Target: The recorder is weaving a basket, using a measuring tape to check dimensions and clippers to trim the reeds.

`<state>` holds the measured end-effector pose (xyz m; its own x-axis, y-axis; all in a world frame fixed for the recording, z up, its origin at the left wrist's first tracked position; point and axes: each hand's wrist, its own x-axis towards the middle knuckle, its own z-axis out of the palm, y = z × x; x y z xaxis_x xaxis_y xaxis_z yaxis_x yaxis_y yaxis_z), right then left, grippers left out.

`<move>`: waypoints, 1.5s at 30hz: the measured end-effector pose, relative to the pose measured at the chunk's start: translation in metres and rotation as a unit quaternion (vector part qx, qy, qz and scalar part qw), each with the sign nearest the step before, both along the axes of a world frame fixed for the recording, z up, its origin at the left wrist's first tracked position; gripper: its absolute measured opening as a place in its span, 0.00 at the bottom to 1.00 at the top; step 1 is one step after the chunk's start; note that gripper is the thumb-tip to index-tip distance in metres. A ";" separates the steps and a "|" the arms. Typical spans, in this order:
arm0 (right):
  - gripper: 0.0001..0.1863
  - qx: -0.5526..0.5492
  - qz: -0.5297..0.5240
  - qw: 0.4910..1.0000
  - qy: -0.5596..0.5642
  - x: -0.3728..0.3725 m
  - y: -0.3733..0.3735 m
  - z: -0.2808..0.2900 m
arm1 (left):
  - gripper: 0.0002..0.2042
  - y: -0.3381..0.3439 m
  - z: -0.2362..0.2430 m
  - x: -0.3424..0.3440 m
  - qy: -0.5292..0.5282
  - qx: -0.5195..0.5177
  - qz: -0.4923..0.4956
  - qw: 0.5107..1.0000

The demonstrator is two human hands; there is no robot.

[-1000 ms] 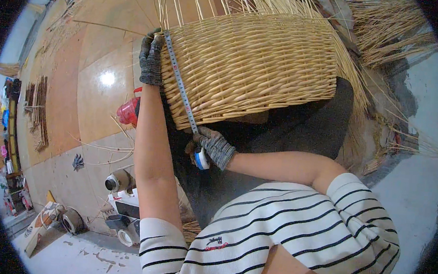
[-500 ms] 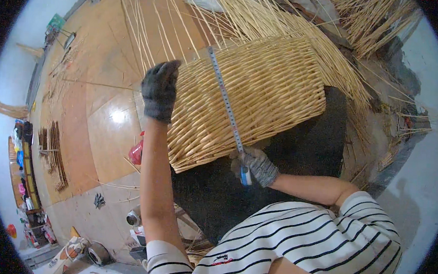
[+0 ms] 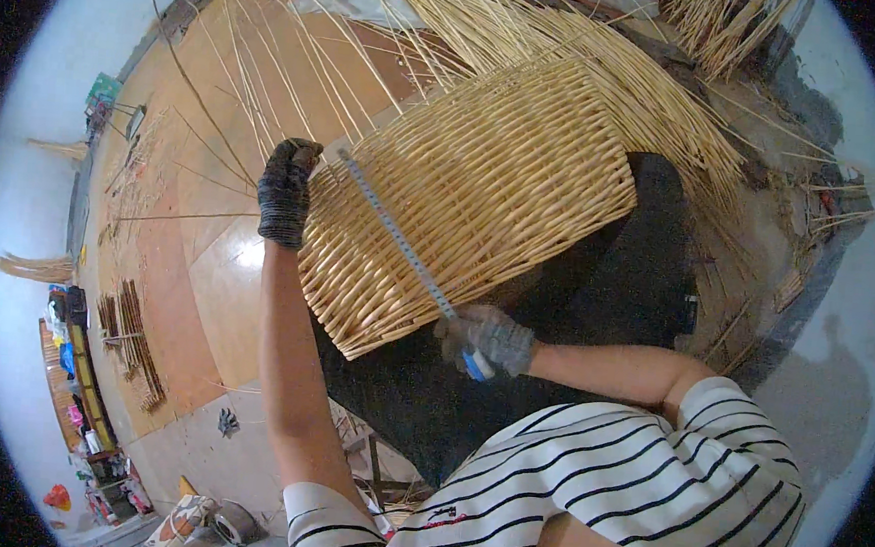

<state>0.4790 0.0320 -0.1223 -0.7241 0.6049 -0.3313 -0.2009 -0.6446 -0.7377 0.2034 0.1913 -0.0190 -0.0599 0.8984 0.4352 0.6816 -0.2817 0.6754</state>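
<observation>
My left hand (image 3: 285, 189), in a dark knit glove, is closed at the woven wicker basket's upper left corner; what it holds, if anything, is hidden. The basket (image 3: 473, 180) lies tilted on a black padded surface (image 3: 637, 286), with long pale stakes sticking out from its far edge. My gloved right hand (image 3: 494, 337) grips a white-and-blue tape measure (image 3: 477, 364) below the basket's near edge. The extended blade (image 3: 395, 231) runs diagonally over the weave, its tip just right of my left hand.
Loose willow rods (image 3: 668, 107) are heaped at the upper right. Wooden boards (image 3: 174, 328) cover the floor on the left, with a bundle of sticks (image 3: 138, 345). A cluttered rack (image 3: 80, 392) stands by the left wall. A spare glove (image 3: 228, 423) and tools lie lower left.
My left hand has released the blade's end, which it held at the basket's corner a second ago. The tape has moved rightward off the basket's left edge, and the view has shifted.
</observation>
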 end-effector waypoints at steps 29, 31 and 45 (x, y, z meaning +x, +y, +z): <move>0.11 -0.041 -0.075 0.991 0.104 -0.048 -0.035 -0.021 | 0.13 -0.013 -0.005 0.008 0.296 -0.099 0.143 0.939; 0.11 -0.003 -0.140 0.985 0.101 -0.038 -0.025 -0.020 | 0.13 -0.010 0.009 0.022 0.257 -0.113 0.191 0.941; 0.10 0.013 -0.223 0.975 0.011 0.022 0.006 -0.006 | 0.18 0.011 0.011 0.057 0.341 -0.052 0.159 0.925</move>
<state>0.5007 0.0380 -0.1279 -0.3947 0.8689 -0.2986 -0.4719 -0.4705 -0.7456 0.2607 0.2023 -0.0083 -0.0722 0.9216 0.3815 0.9963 0.0488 0.0706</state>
